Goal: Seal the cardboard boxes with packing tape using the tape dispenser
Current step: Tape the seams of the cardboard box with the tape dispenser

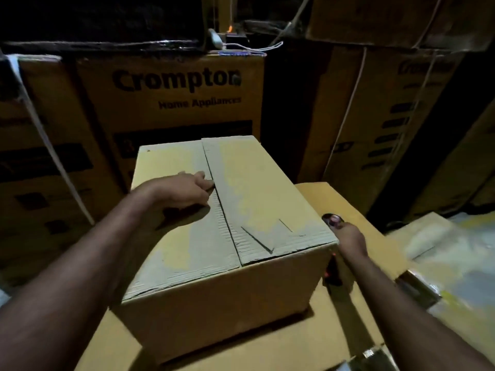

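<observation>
Left fingers [207, 184]: loosely bent, tips pressing on the left flap right at the seam [223, 212]. They have nothing in their grasp.
Left hand [184, 188]: palm down on top of the cardboard box [267, 188], with the bare forearm reaching in from the lower left.
Task box: directly under those fingers, flaps closed. The right flap's edge sits slightly over the left one, and I see no tape along the seam. The top is scuffed grey and has a slanting cut near the front right corner.
Right fingers: curled round a dark object with reddish glints, which looks to be the tape dispenser [332, 220]. The hand and the box corner hide most of it.
Right hand [348, 238]: just beside the box's right edge and below its top, well apart from the left hand.
Beneath the box: a larger flat carton [267, 349] carries it.
Right of the right hand: pale crumpled sheets [455, 250], and nearer the wrist a shiny blurred item [417, 287] I cannot identify.
Beyond the left fingers: a printed carton [171, 111] reading "Crompton" and "Home Appliances".
Left of that: a white strap [45, 137] slanting across more cartons.
Far right: a stacked carton [388, 116], its print too blurred to read.
</observation>
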Motion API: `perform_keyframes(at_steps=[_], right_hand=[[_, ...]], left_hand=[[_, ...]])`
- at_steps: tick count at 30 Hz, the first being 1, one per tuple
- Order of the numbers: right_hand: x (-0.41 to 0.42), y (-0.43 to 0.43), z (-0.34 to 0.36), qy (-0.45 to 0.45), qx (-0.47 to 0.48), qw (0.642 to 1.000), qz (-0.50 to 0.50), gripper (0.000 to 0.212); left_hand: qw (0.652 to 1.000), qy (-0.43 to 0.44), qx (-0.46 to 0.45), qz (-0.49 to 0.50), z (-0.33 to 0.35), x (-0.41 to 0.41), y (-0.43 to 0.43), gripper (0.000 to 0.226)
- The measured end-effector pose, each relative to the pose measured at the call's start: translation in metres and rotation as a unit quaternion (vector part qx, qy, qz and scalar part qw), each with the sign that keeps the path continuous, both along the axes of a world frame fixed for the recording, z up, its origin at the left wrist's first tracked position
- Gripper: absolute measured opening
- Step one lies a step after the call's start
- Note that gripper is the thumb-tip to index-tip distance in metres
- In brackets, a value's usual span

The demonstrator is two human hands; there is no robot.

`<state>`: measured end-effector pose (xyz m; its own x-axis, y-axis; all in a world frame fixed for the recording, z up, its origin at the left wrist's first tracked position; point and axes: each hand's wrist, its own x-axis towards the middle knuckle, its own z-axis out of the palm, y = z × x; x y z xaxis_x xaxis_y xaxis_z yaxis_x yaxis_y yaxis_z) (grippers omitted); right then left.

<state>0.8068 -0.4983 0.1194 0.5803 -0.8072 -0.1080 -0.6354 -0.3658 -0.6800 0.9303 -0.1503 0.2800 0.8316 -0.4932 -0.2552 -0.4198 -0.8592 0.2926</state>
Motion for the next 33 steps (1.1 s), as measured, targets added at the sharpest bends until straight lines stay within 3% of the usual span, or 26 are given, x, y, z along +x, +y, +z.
perform_keyframes(at_steps=[6, 8, 10, 14, 17, 20, 24, 27, 30, 33], right_hand=[[-0.008, -0.008, -0.06, 0.165, 0.014, 0.979, 0.118, 0.046], [-0.007, -0.012, -0.075, 0.174, 0.036, 0.975, 0.133, 0.034], [-0.022, 0.01, -0.045, 0.088, 0.142, 0.98, 0.107, 0.013], [-0.033, 0.009, -0.011, -0.056, 0.367, 0.927, 0.054, 0.025], [-0.034, -0.009, 0.013, -0.146, 0.455, 0.878, 0.038, 0.012], [-0.039, -0.012, 0.048, -0.227, 0.506, 0.831, 0.043, 0.017], [-0.041, 0.002, 0.1, -0.332, 0.416, 0.834, 0.147, 0.024], [-0.051, 0.027, 0.138, -0.377, 0.29, 0.849, 0.23, 0.063], [-0.053, 0.065, 0.162, -0.346, 0.247, 0.859, 0.285, 0.1], [-0.044, 0.109, 0.157, -0.287, 0.072, 0.901, 0.317, 0.093]], left_hand=[[1.0, 0.002, -0.004, 0.0, -0.006, 0.0, 0.008, 0.073], [1.0, -0.019, -0.016, 0.008, -0.008, -0.006, 0.009, 0.071], [0.999, -0.024, -0.044, 0.012, -0.011, -0.008, 0.017, 0.075], [0.996, -0.045, -0.005, 0.082, -0.017, -0.007, 0.05, 0.086], [0.988, -0.035, -0.04, 0.147, -0.021, -0.024, 0.071, 0.1], [0.98, -0.039, -0.089, 0.172, -0.024, -0.033, 0.076, 0.103], [0.979, -0.051, -0.047, 0.189, -0.022, -0.03, 0.061, 0.102], [0.98, -0.056, 0.014, 0.192, -0.02, -0.03, 0.052, 0.098], [0.977, -0.059, 0.044, 0.202, -0.016, -0.041, 0.047, 0.091], [0.974, -0.059, 0.07, 0.206, -0.011, -0.054, 0.038, 0.09]])
